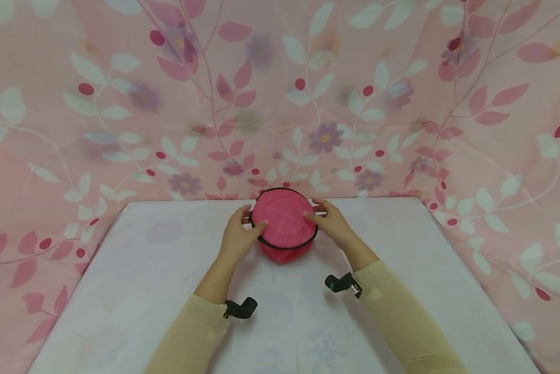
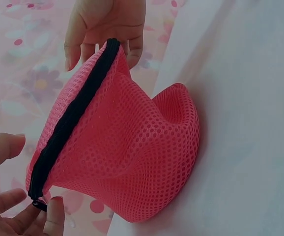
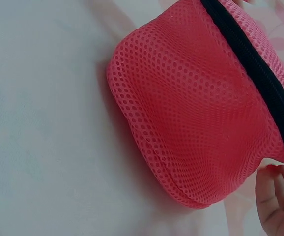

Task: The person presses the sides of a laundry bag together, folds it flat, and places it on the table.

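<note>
A round pink mesh bag stands on the white-covered table, its domed lid tilted toward me. A black zipper runs round the lid and appears closed. At the bag's left side is my left hand, thumb spread near the lid and fingertips beside the small zipper pull. My right hand lies against the opposite side, thumb over the lid's edge. Its fingertips touch the mesh just below the zipper. Neither palm presses on the bag. Parts of the far fingers are hidden behind it.
A pale patterned cloth covers the table. Behind and at both sides hangs a pink floral curtain, with the table's far edge against it. Small black wrist mounts sit at both sleeve cuffs.
</note>
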{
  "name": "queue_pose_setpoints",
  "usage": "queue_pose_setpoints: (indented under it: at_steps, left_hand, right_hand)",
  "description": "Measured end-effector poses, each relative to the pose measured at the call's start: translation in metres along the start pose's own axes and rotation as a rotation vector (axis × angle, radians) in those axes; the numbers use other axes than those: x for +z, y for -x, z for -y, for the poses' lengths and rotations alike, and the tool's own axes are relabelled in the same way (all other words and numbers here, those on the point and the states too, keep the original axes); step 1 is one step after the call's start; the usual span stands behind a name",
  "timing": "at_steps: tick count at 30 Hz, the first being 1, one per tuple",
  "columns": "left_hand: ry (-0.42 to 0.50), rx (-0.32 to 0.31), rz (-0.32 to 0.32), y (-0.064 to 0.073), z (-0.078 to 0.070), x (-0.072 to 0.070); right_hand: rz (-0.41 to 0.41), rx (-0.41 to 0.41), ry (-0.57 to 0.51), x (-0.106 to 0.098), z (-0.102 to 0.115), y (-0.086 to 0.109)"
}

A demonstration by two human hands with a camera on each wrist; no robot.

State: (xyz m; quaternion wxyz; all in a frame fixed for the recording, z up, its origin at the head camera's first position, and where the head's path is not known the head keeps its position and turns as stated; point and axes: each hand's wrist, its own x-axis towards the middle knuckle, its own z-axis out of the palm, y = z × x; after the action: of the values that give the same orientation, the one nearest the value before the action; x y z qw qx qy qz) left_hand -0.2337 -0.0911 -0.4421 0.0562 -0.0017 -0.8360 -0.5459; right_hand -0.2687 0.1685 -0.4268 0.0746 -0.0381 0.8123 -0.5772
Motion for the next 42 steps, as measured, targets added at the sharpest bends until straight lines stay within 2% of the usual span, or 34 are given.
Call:
queue_pose_setpoints:
  at_steps: [8, 21, 30, 42]
  left_hand:
    - [-0.026, 0.029, 0.005, -0.0009, -0.0001, 0.0059]
    - [-0.004, 0.009, 0.016, -0.0001, -0.0007, 0.0040]
    - [-0.005, 0.015, 0.015, -0.0007, 0.0013, 0.0038]
    - [0.005, -0.013, -0.022, 0.0008, -0.0009, 0.0041]
  right_hand:
    - [-0.022, -0.046, 0.065, 0.0030, -0.0032, 0.0004]
    - [-0.044, -0.062, 0.078, 0.0058, -0.0064, 0.0021]
    - [-0.045, -0.069, 0.108, 0.0062, -0.0010, 0.0068]
    - [-0.035, -0.061, 0.040, 0.0091, -0.0011, 0.0070]
